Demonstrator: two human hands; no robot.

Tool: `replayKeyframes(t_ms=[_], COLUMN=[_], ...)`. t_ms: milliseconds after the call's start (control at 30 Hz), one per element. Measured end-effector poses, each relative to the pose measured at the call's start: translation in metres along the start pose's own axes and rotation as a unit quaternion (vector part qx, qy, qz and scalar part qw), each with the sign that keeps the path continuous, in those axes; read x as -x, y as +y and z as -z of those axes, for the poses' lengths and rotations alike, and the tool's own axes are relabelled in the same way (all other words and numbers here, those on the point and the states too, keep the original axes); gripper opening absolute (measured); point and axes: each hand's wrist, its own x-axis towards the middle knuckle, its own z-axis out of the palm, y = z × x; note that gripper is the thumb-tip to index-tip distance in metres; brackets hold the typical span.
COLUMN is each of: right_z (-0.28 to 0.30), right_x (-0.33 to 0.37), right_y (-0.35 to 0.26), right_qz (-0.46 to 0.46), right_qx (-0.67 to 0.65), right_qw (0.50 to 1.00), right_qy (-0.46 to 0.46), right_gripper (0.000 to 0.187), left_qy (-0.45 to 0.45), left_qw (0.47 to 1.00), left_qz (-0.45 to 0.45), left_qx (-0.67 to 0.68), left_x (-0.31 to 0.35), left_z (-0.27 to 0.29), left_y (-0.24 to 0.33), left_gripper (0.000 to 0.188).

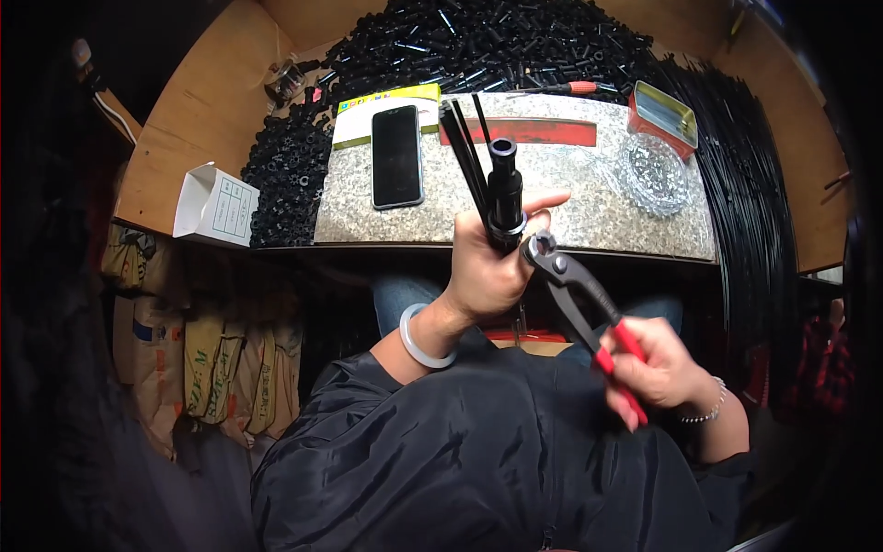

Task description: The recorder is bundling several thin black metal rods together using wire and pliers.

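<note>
My left hand (486,281) is closed round a black stepped tube (505,189), its open end pointing up. Several thin black strips (465,152) stick up out of the same grip, to the left of the tube. My right hand (655,363) is wrapped round the red handles of a pair of end-cutting pincers (575,281). The jaws of the pincers are close by the lower end of the tube, beside my left fingers. Whether they touch the tube I cannot tell. My left palm hides the tube's bottom end.
On the speckled board (570,207) lie a black phone (396,156), a yellow-white box (354,124) and a red bar (552,132). A glass ashtray (656,179) and an open tin (664,115) stand at right. Black parts (478,46) heap behind; long black strips (750,175) lie right.
</note>
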Motion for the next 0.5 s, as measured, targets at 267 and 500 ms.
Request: replayKeyframes(t_ms=[267, 500], right_z=[0.001, -0.008], right_x=[-0.013, -0.009], right_y=[0.010, 0.008], right_qz=[0.393, 0.161], right_qx=[0.615, 0.178], right_qw=[0.602, 0.967], right_qy=[0.324, 0.081], right_gripper=[0.043, 0.058], left_qy=[-0.024, -0.020], left_qw=[0.998, 1.000], left_qz=[-0.003, -0.004], left_qx=[-0.050, 0.014], left_x=[0.000, -0.001], left_z=[0.002, 0.003], left_y=[0.009, 0.006], left_gripper=[0.024, 0.024])
